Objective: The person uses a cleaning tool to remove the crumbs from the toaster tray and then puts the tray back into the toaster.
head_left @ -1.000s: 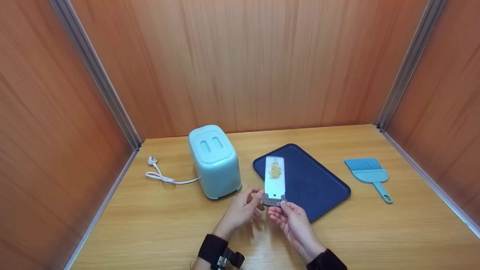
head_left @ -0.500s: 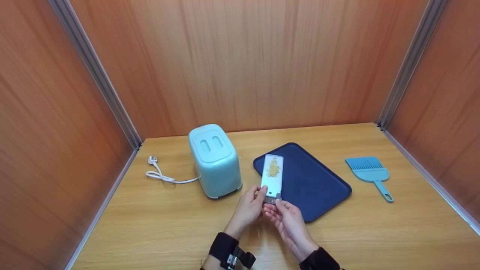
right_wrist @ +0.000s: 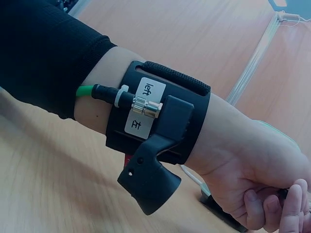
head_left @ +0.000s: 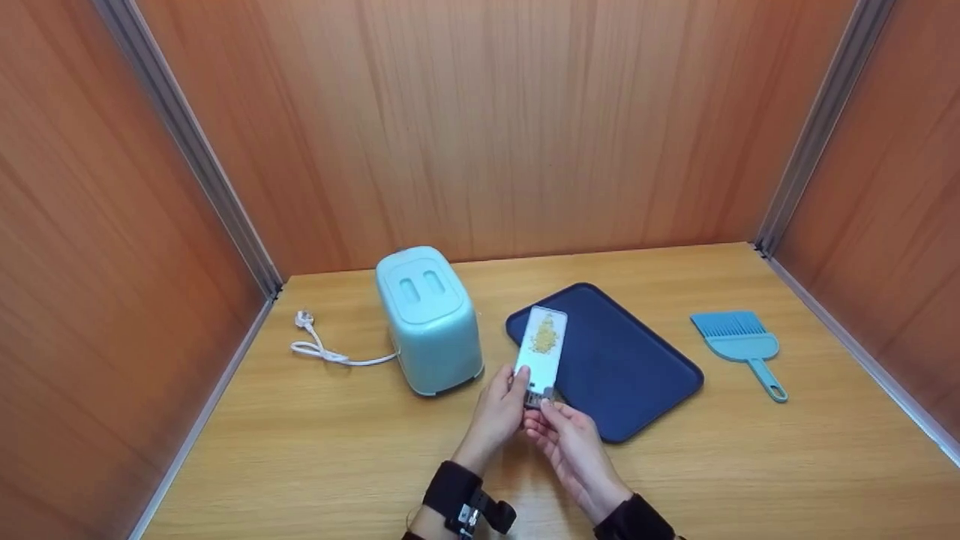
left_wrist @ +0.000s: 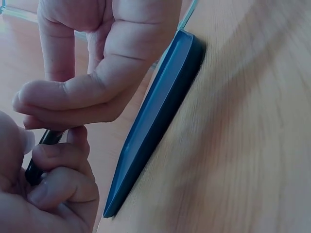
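A long, narrow white crumb tray (head_left: 537,360) with a grey end is held in the air over the left corner of the navy tray (head_left: 622,367). Yellowish crumbs (head_left: 545,336) lie on its far half. My left hand (head_left: 499,409) grips its left edge near the grey end, thumb on top. The right hand (head_left: 577,442) pinches the grey end from the right, its thumb above and fingers beneath. To the left stands a light-blue toaster (head_left: 431,322) with its lid side up. In the right wrist view the left hand (right_wrist: 252,160) and the right fingertips (right_wrist: 294,208) nearly meet.
A blue brush-and-dustpan set (head_left: 739,349) lies on the table at the right. The toaster's white cord and plug (head_left: 322,349) lie coiled to its left. Wood-grain panels (head_left: 480,135) enclose the table's back and sides.
My left hand has moved right and up from beside the crumb tray and taken hold of its left edge. The crumb tray has shifted slightly left, and its near end has swung left.
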`<state>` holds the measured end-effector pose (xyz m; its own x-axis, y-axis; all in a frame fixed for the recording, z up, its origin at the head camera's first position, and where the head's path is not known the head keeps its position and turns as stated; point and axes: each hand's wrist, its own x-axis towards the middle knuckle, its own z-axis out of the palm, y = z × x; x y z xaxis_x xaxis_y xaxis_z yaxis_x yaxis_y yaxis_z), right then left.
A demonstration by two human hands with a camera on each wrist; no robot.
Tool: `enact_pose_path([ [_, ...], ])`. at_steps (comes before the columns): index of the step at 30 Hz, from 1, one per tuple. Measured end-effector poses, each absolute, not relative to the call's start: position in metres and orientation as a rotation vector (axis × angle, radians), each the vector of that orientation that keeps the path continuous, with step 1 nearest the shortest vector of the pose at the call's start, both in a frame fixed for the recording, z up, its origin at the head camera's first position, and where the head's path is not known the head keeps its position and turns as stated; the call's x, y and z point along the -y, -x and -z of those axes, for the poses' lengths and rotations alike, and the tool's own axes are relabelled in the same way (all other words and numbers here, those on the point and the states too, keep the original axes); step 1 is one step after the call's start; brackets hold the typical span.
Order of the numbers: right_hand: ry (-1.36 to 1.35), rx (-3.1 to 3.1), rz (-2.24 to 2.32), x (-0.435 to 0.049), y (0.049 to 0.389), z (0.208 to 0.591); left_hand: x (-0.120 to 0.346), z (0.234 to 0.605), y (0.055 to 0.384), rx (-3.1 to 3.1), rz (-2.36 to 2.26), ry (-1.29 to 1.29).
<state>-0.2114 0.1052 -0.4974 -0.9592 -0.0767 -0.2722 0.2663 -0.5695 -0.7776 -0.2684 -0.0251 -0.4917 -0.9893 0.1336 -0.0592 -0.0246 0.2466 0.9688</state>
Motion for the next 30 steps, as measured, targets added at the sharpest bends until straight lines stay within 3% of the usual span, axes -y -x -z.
enact_pose_path([
  [30,-0.344,-1.363,2.644,-0.1004,0.2107,0.4989,0.0233,0.4954,0.2732,-2.245,-2.053,-0.105],
])
